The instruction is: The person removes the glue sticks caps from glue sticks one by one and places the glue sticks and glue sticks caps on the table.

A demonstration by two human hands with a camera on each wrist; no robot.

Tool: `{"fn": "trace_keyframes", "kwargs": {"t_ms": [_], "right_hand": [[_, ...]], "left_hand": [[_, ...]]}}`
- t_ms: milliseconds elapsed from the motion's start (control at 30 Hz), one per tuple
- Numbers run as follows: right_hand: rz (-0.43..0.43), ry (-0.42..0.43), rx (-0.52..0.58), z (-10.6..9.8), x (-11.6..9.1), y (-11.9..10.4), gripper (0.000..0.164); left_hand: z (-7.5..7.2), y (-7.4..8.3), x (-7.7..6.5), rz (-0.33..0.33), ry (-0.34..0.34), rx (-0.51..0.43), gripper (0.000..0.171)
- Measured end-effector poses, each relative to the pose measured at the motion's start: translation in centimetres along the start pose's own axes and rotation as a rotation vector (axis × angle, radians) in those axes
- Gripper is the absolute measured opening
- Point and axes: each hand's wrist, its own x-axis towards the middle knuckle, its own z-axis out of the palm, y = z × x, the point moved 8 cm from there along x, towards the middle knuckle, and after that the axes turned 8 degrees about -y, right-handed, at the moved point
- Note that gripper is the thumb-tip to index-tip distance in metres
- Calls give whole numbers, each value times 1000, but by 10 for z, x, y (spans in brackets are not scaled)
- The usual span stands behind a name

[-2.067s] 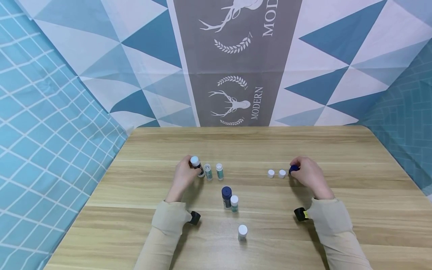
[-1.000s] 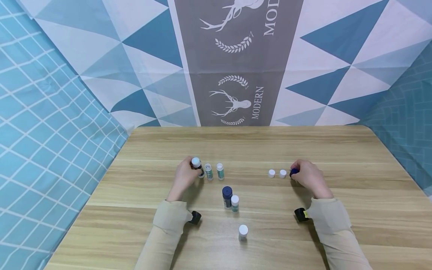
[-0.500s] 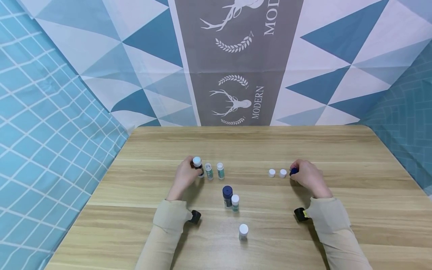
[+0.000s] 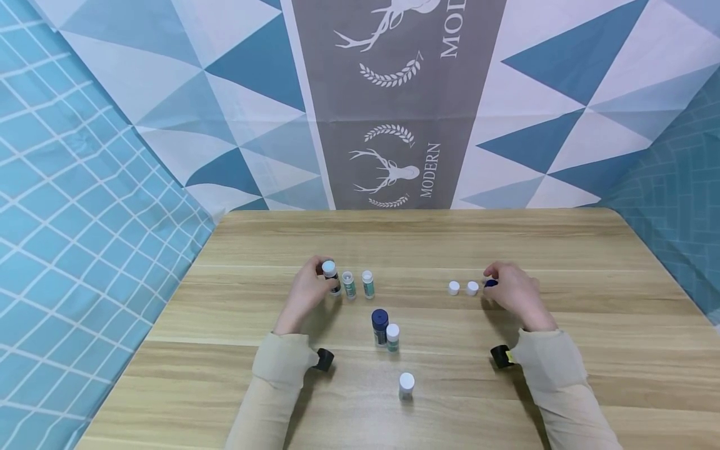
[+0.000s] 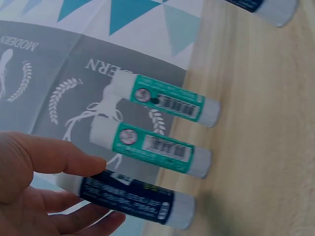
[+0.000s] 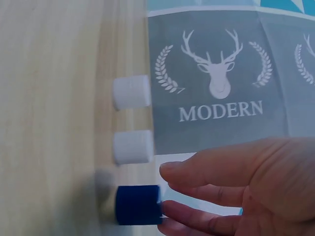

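Note:
My left hand (image 4: 305, 292) holds an upright glue stick (image 5: 133, 199) with a dark blue label and a white top, thumb on one side and fingers behind it. Two glue sticks with green labels and uncapped tops, one nearer (image 4: 349, 286) and one farther right (image 4: 368, 285), stand beside it. At the right, my right hand (image 4: 513, 292) hovers by a dark blue cap (image 6: 138, 205), its thumb lifted off and the lower fingertips right at the cap's top. A white cap (image 6: 133, 147) and another white cap (image 6: 131, 92) line up with the blue one.
Nearer on the wooden table (image 4: 225, 387) stand a blue-capped glue stick (image 4: 379, 327), a white-capped green one (image 4: 392, 339) close against it, and another white-capped stick (image 4: 406, 385) farther forward. A patterned cloth (image 4: 399, 112) hangs behind the table's back edge.
My right thumb and fingers have spread from the blue cap they pinched; it stays on the table. My left index finger has risen slightly at the dark blue glue stick.

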Motion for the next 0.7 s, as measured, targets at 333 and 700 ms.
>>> {"fn": "trace_keyframes", "kwargs": {"t_ms": [333,700], "right_hand": [[-56,79,-49,-12,-13,-21,37],[-142,207,13,-23,-30,-52,34]], "left_hand": [[-12,14,-10,47,-24,-37,46],[-22,41,-24,130,-45,44,44]]}}
